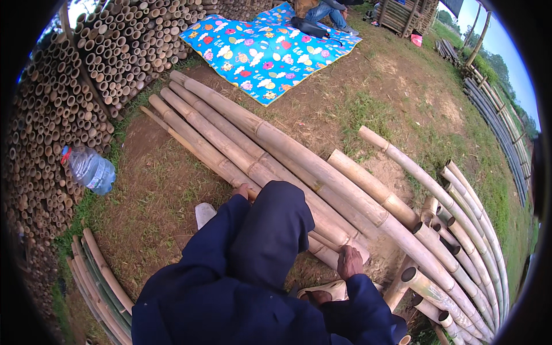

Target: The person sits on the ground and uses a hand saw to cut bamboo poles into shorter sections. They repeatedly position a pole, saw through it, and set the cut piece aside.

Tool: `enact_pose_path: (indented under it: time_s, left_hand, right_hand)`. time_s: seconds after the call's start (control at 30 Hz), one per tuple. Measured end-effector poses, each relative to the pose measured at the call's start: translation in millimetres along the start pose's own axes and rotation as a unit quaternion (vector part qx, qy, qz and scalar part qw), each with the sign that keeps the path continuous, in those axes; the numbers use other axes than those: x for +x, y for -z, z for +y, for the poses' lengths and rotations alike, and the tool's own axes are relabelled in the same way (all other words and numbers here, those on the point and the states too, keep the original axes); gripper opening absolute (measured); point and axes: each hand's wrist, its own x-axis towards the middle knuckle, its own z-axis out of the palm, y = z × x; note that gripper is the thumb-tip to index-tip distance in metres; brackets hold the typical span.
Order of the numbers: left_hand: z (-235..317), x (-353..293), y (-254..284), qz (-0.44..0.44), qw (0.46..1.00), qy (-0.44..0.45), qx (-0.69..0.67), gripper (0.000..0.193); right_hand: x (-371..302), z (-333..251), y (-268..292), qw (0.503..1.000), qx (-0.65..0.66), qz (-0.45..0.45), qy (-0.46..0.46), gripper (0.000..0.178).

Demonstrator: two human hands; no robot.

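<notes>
Several long tan bamboo poles (253, 164) lie side by side on the ground in front of me, running from far left to near right. My left hand (244, 190) is closed on the nearest bamboo pole (201, 154), partly hidden by my sleeve and dark-clad knee. Farther right, my right hand (349, 262) has its fingers curled at the near-right end of a bamboo pole (330, 231); its fingertips are hard to make out. Below that hand shows my foot in a light sandal (328, 290).
Stacked bamboo (63, 109) walls the left side, beside a clear water bottle (92, 168). A blue patterned mat (259, 52) lies ahead, where another person's leg (330, 14) shows. More poles (448, 261) crowd the right; others (103, 270) lie lower left. A whitish block (204, 214) sits near my left arm.
</notes>
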Motion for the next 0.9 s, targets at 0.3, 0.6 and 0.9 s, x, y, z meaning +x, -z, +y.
enact_pose_path:
  time_s: [0.3, 0.6, 0.9]
  left_hand:
    - [135.3, -64.5, -106.2, -0.101, 0.988, -0.118, 0.008, 0.053]
    - [155.9, -27.5, -162.5, -0.116, 0.990, -0.074, -0.015, 0.033]
    - [175.2, -31.2, -172.4, -0.160, 0.985, -0.065, -0.004, 0.029]
  right_hand:
    - [28.4, 2.5, 55.6, 1.000, 0.010, 0.000, -0.023, 0.054]
    - [65.6, 1.4, 129.5, 1.000, -0.017, 0.005, 0.020, 0.056]
    - [86.1, -11.0, 142.7, 0.999, -0.037, -0.005, 0.029, 0.056]
